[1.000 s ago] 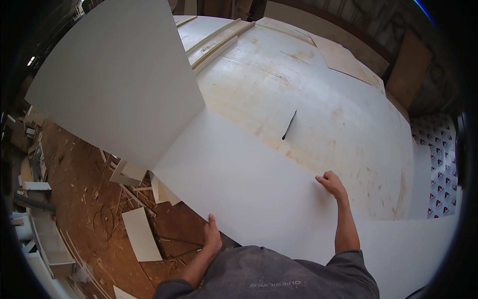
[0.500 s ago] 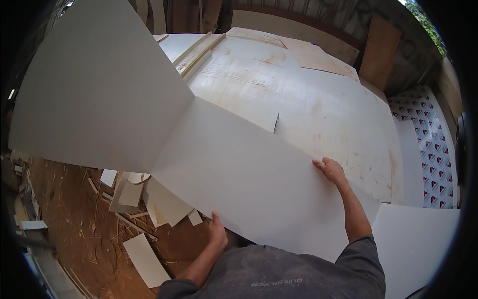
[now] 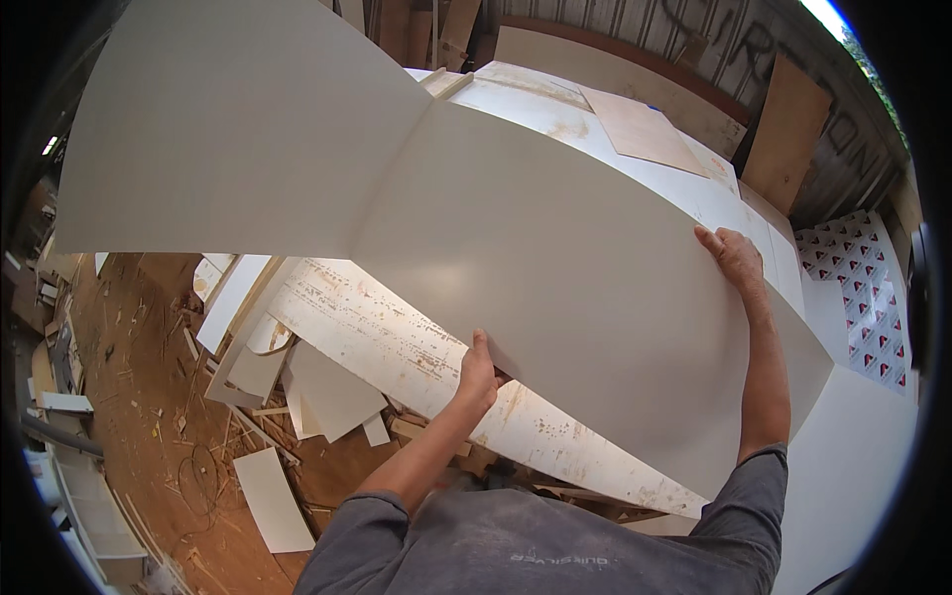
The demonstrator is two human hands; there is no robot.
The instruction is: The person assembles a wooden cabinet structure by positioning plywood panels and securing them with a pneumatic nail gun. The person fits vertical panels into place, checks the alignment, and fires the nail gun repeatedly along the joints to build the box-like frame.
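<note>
A large white panel (image 3: 555, 258) lies across my front, and a second broad white section (image 3: 248, 139) meets it at an angled line on the left. My left hand (image 3: 479, 375) grips the panel's near edge, thumb on top and fingers partly hidden underneath. At the far edge, toward the right, my right hand (image 3: 736, 260) is closed round the rim, thumb on the upper face. Beneath the panel is a worn, stained white worktop (image 3: 387, 332), showing along the near side and beyond the far edge. Whether the panel touches it, I cannot tell.
Pale offcuts (image 3: 332, 392) and wood scraps litter the brown floor (image 3: 149, 377) at the left. A plywood piece (image 3: 645, 134) lies on the far worktop. A brown board (image 3: 788, 134) leans at the back. To the right are a patterned sheet (image 3: 868, 297) and another white panel (image 3: 843, 476).
The panel has shifted away from me and to the right with both hands on it, uncovering a strip of worktop on the near side. My view has also moved somewhat.
</note>
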